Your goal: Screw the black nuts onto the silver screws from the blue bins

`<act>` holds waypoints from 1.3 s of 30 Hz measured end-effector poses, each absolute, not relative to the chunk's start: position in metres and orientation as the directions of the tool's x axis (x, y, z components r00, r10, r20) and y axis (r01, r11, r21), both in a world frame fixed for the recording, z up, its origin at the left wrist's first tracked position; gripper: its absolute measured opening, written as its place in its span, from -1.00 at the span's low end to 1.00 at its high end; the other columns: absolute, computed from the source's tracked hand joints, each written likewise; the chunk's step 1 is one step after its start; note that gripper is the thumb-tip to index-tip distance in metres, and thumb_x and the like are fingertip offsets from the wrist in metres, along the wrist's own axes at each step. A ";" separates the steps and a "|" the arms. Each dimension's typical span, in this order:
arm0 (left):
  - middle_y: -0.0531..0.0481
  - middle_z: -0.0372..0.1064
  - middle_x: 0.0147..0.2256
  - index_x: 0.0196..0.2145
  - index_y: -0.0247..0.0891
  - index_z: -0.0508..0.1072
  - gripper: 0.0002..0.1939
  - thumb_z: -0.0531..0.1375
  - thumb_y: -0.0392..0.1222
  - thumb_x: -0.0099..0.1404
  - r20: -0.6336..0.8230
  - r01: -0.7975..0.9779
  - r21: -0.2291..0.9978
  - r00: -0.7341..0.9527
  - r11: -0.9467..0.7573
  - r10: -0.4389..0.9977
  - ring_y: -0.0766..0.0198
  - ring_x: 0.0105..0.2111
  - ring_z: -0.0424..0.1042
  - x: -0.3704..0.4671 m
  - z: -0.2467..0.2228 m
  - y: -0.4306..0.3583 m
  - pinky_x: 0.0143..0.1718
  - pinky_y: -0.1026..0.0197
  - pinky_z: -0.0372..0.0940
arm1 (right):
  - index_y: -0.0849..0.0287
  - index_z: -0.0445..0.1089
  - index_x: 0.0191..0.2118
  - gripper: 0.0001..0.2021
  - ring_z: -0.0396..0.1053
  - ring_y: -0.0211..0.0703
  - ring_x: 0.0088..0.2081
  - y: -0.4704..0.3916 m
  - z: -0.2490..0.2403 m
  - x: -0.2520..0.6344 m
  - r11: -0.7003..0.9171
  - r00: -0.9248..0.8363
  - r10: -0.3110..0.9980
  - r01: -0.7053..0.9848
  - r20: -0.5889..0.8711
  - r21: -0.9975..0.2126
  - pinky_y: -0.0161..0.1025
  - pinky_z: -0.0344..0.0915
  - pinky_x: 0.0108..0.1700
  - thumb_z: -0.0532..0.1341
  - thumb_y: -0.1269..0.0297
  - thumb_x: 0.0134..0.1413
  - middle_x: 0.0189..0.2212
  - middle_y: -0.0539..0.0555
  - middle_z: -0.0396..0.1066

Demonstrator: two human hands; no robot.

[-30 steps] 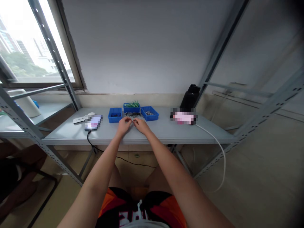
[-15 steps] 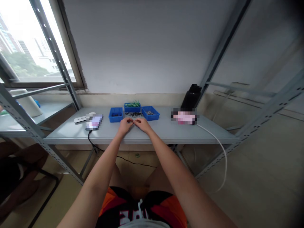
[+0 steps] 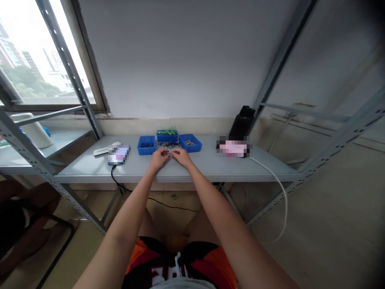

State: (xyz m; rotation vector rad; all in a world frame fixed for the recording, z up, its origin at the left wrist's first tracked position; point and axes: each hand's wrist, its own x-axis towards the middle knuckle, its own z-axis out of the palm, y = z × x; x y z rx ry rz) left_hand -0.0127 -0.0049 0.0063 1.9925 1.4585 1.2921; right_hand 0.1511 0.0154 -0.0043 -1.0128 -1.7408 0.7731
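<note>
My left hand (image 3: 160, 158) and my right hand (image 3: 179, 157) meet at the fingertips, low over the table, both with fingers pinched. A tiny piece seems to lie between them, too small to name. Just beyond the fingers is a pile of small black and silver parts (image 3: 170, 145). Left of the pile, a blue bin (image 3: 146, 151) holds dark pieces. To its right stands a blue bin (image 3: 194, 149) with small metal parts. Behind the pile, another blue bin (image 3: 167, 138) contains thin green pieces (image 3: 168, 131).
On the grey table (image 3: 198, 170), a phone (image 3: 119, 154) with a black cable and a white device (image 3: 101, 151) lie left. At right are a pink-screened device (image 3: 233, 148) with a white cable (image 3: 279, 182) and a black bottle (image 3: 241, 123). Metal posts frame both sides. Another person's leg (image 3: 33, 200) shows lower left.
My fingertips have shifted slightly, with a small gap now showing between the two hands. The bins and the pile stay where they were.
</note>
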 end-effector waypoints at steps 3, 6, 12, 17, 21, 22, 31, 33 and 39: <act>-0.11 0.54 -0.30 -0.27 -0.29 0.55 -0.80 0.32 -0.24 0.09 0.454 0.577 0.719 0.033 -0.388 0.890 0.19 -0.30 0.47 -0.012 0.008 -0.007 -0.16 0.17 0.36 | 0.19 0.48 -0.40 -0.78 0.35 -0.21 -0.46 0.016 -0.004 0.152 0.434 -0.154 0.901 0.289 0.406 -0.853 -0.29 0.24 -0.36 0.20 0.14 0.00 -0.52 0.02 0.45; -0.12 0.54 -0.32 -0.27 -0.31 0.55 -0.82 0.27 -0.23 0.14 0.447 0.581 0.723 0.020 -0.374 0.894 0.19 -0.31 0.47 -0.011 0.010 -0.009 -0.18 0.17 0.35 | 0.20 0.47 -0.38 -0.78 0.35 -0.20 -0.46 0.017 -0.005 0.152 0.413 -0.092 0.910 0.282 0.404 -0.866 -0.28 0.25 -0.35 0.21 0.14 -0.01 -0.50 0.04 0.46; -0.11 0.54 -0.33 -0.33 -0.30 0.56 -0.82 0.16 -0.22 0.24 0.452 0.580 0.725 0.006 -0.371 0.892 0.17 -0.30 0.47 -0.009 0.015 -0.015 -0.17 0.17 0.32 | 0.19 0.47 -0.35 -0.79 0.38 -0.18 -0.43 0.019 -0.007 0.152 0.409 -0.084 0.912 0.297 0.403 -0.863 -0.27 0.28 -0.31 0.21 0.15 -0.02 -0.48 0.04 0.48; -0.11 0.53 -0.36 -0.35 -0.30 0.55 -0.82 0.15 -0.23 0.24 0.446 0.594 0.715 0.018 -0.368 0.895 0.18 -0.32 0.45 -0.010 0.016 -0.015 -0.20 0.20 0.30 | 0.20 0.47 -0.35 -0.81 0.43 -0.14 -0.34 0.018 -0.007 0.152 0.429 -0.101 0.902 0.314 0.419 -0.847 -0.23 0.32 -0.22 0.20 0.19 0.00 -0.42 0.08 0.51; -0.11 0.51 -0.35 -0.35 -0.32 0.53 -0.81 0.12 -0.22 0.26 0.464 0.596 0.710 0.007 -0.376 0.886 0.19 -0.32 0.44 -0.011 0.013 -0.013 -0.20 0.20 0.28 | 0.18 0.45 -0.26 -0.80 0.44 -0.12 -0.25 0.021 -0.009 0.153 0.469 -0.067 0.879 0.309 0.473 -0.827 -0.17 0.34 -0.10 0.18 0.23 0.01 -0.32 0.09 0.51; -0.11 0.51 -0.35 -0.35 -0.32 0.52 -0.80 0.11 -0.22 0.26 0.467 0.597 0.708 0.003 -0.376 0.884 0.19 -0.32 0.44 -0.011 0.013 -0.012 -0.19 0.20 0.28 | 0.17 0.43 -0.23 -0.80 0.45 -0.12 -0.23 0.023 -0.010 0.153 0.474 -0.062 0.876 0.297 0.478 -0.829 -0.16 0.34 -0.08 0.16 0.27 0.01 -0.30 0.09 0.51; -0.10 0.51 -0.35 -0.34 -0.31 0.51 -0.80 0.10 -0.22 0.27 0.462 0.593 0.713 0.002 -0.373 0.887 0.20 -0.31 0.44 -0.012 0.012 -0.011 -0.21 0.21 0.27 | 0.11 0.40 -0.13 -0.57 0.47 -0.15 -0.18 0.030 -0.020 0.150 0.504 -0.261 0.854 0.195 0.451 -0.842 -0.22 0.39 -0.16 0.03 0.55 -0.14 -0.30 0.02 0.51; -0.10 0.50 -0.36 -0.34 -0.31 0.51 -0.79 0.10 -0.21 0.27 0.459 0.591 0.716 0.001 -0.372 0.888 0.20 -0.32 0.43 -0.011 0.012 -0.011 -0.20 0.21 0.28 | 0.11 0.41 -0.14 -0.57 0.47 -0.14 -0.17 0.029 -0.020 0.150 0.507 -0.286 0.847 0.183 0.448 -0.842 -0.21 0.39 -0.15 0.03 0.56 -0.15 -0.28 0.03 0.52; -0.10 0.50 -0.36 -0.33 -0.32 0.52 -0.79 0.10 -0.20 0.28 0.458 0.596 0.713 0.002 -0.369 0.889 0.20 -0.32 0.43 -0.011 0.012 -0.012 -0.19 0.21 0.28 | 0.15 0.42 -0.20 -0.60 0.47 -0.17 -0.16 0.026 -0.015 0.149 0.503 -0.248 0.851 0.135 0.463 -0.854 -0.21 0.38 -0.09 0.03 0.57 -0.18 -0.23 0.05 0.52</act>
